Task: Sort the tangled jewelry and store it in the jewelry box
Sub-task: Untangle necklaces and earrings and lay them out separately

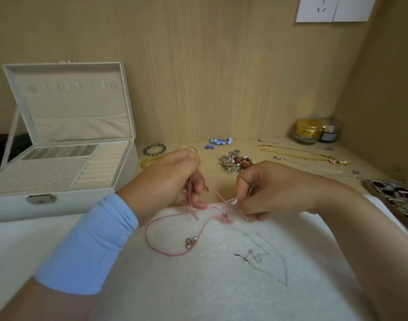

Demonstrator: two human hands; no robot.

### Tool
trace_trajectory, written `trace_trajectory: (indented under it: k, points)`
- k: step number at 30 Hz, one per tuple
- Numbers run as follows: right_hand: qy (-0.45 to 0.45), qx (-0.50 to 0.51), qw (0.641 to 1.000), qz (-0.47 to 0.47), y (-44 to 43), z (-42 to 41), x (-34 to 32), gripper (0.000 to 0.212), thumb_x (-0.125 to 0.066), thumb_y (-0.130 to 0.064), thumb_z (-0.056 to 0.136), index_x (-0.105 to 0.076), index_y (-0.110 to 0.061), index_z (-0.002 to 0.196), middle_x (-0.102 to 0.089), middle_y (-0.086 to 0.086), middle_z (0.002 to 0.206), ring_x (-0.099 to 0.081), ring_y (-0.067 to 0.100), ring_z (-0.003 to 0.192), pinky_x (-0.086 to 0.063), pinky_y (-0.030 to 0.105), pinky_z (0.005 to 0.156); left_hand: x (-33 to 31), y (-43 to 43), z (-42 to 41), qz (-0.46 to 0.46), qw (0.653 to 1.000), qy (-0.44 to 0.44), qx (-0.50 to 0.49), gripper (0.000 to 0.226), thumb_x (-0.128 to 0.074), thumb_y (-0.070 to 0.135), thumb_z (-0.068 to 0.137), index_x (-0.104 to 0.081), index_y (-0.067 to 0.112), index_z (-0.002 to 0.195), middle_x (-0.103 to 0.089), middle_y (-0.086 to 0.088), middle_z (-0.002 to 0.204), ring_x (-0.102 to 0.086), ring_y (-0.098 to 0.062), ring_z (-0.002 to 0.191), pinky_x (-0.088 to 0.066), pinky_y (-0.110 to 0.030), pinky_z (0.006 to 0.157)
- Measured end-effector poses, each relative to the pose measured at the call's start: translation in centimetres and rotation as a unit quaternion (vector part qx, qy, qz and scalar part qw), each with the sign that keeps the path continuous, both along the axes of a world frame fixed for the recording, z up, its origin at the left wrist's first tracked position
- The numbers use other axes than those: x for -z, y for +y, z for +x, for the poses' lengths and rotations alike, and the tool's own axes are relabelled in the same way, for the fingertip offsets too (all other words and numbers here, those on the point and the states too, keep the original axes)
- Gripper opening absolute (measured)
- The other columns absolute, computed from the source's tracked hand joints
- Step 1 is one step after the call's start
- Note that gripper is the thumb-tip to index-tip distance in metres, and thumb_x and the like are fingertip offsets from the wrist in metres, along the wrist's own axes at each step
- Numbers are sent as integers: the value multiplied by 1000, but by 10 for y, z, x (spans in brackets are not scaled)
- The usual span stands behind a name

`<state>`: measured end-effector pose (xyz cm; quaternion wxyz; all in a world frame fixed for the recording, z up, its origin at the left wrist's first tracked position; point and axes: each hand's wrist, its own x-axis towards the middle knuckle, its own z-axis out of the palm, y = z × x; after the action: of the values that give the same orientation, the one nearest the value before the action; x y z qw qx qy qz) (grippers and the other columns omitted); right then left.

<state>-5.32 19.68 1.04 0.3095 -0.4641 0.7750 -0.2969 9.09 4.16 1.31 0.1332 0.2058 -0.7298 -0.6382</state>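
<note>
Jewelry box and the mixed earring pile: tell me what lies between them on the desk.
In the head view, a dark bead bracelet, a yellow bead bracelet and a thin bangle, partly behind the left hand.

A single wide-angle view, worn at head height, looks forward and down — the white fleecy mat (198,293) fills the near edge, close below the lens. It faces the wooden back wall (198,66) across the desk (244,147), taking in the open jewelry box (82,200) at the left and a wall socket (332,8) at the far right.
</note>
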Motion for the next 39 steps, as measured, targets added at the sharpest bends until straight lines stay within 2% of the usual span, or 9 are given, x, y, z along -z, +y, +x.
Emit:
trace_trajectory:
  k: [3, 7, 15, 20, 23, 26, 31, 33, 39]
  points:
    - [-26, 29, 997, -59, -1, -1, 1, 10, -71, -4, 85, -64, -4, 77, -72, 21, 74, -64, 22, 62, -58, 43, 71, -10, -5, 6, 18, 1000, -15, -5, 20, -35, 3, 91, -43, 14, 76, -39, -5, 53, -30, -15, 41, -34, -18, 37]
    - [-87, 66, 987, -117, -7, -1, 2, 13, -59, -5, 90, -56, -9, 78, -71, 22, 83, -64, 30, 65, -52, 51, 71, -15, -16, 12, -69, 985, -158, 17, 15, -33, 8, 88, -42, 13, 76, -29, -5, 53, -18, -11, 37, -18, -8, 42]
    - [-276, 115, 923, -241, -12, -5, -2, 21, -36, -15, 88, -47, -10, 71, -60, 21, 74, -56, 34, 62, -50, 41, 59, -6, -25, 22, -303, 913, -270, 50, 36, -43, 21, 99, -46, 17, 63, -46, 7, 53, -38, -5, 38, -32, -19, 39]
    - [-371, 155, 853, -334, -14, -9, -6, 40, -29, -17, 95, -42, -13, 57, -68, 22, 85, -68, 36, 76, -59, 41, 70, -12, -22, 29, -325, 852, -400, 93, 20, -41, 22, 98, -53, 16, 83, -51, -2, 74, -41, -15, 55, -25, -12, 37]
    - [-381, 179, 843, -334, -10, -12, -10, 35, -31, -19, 94, -31, -19, 59, -58, 12, 70, -56, 25, 52, -47, 29, 48, -15, -22, 33, -363, 805, -451, 130, 18, -44, 27, 98, -57, 16, 91, -56, -2, 82, -46, -18, 62, -32, -16, 41]
    - [-323, 176, 876, -311, -9, -14, -8, 31, -35, -21, 93, -29, -20, 63, -42, 6, 64, -34, 20, 47, -25, 30, 47, -14, -23, 36, -417, 785, -436, 144, 16, -50, 36, 96, -61, 28, 88, -60, 10, 89, -59, -14, 77, -45, -18, 58]
    - [-297, 149, 898, -288, -13, -9, -5, 33, -36, -23, 97, -30, -19, 65, -41, 5, 64, -32, 20, 48, -26, 29, 46, -7, -18, 29, -492, 836, -232, 77, 9, -65, 38, 86, -64, 43, 93, -57, 23, 96, -56, 0, 95, -47, -24, 89]
    - [-274, 155, 905, -284, -13, -8, -5, 32, -37, -22, 98, -32, -18, 67, -43, 6, 64, -31, 21, 48, -20, 31, 47, -4, -7, 23, -440, 873, -184, 105, 11, -69, 45, 81, -67, 42, 91, -63, 24, 92, -57, 6, 88, -48, -22, 86]
    - [-182, 180, 919, -301, -11, -7, -10, 34, -43, -20, 100, -38, -15, 67, -50, 7, 62, -35, 21, 46, -17, 35, 50, 3, -3, 18, -445, 853, -222, 159, 13, -72, 43, 83, -73, 31, 78, -60, 30, 58, -56, 10, 58, -40, -11, 56]
